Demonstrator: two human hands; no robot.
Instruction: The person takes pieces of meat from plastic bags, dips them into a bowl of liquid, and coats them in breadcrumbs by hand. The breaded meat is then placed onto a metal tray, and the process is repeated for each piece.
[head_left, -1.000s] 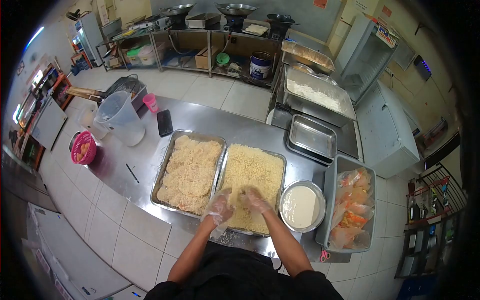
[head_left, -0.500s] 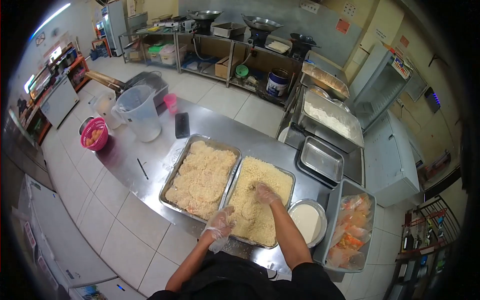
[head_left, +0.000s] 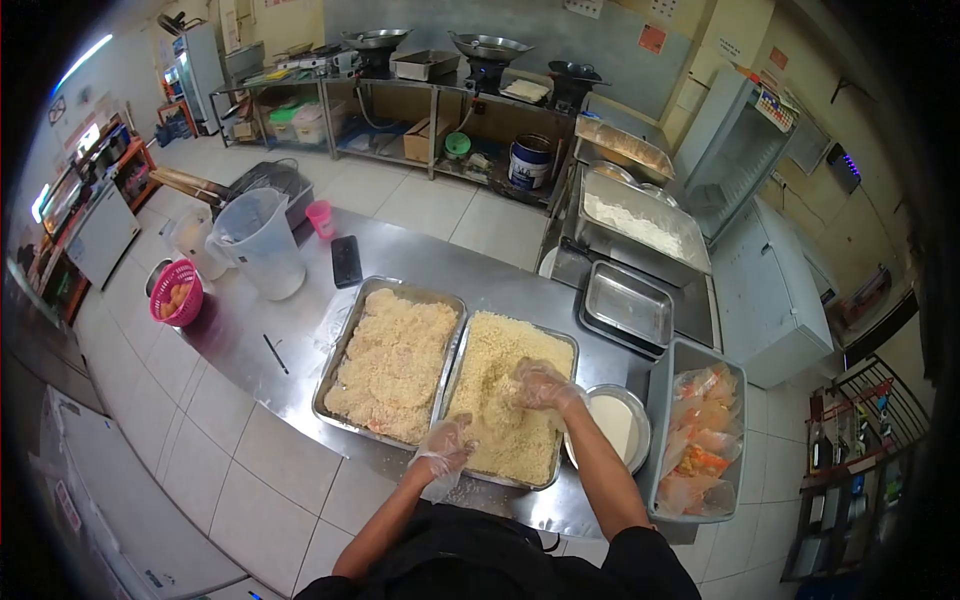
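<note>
Both my hands wear clear plastic gloves. In the head view my right hand (head_left: 545, 387) is at the right side of a metal tray of pale yellow breadcrumbs (head_left: 495, 345), fingers curled into the crumbs beside a darker hollow. At the tray's near left corner is my left hand (head_left: 447, 448), its loosely bent fingers apart and nothing visible in them. A second metal tray to the left holds flat crumb-coated pieces (head_left: 392, 355), packed close together. Right of the crumbs stands a round metal bowl of white batter (head_left: 615, 425), partly behind my right forearm.
A grey bin (head_left: 655, 435) holds bagged orange food at right. On the steel table (head_left: 300, 340) are a phone (head_left: 346, 262), a black pen-like stick (head_left: 275, 354), a plastic jug (head_left: 260, 250) and a pink cup (head_left: 320, 217). A pink basket (head_left: 177, 293) sits at the left edge.
My right hand has shifted slightly nearer to me within the breadcrumbs and turned, with a hollow now showing beside it. My left hand stays by the tray corner. The camera view has shifted a little.
</note>
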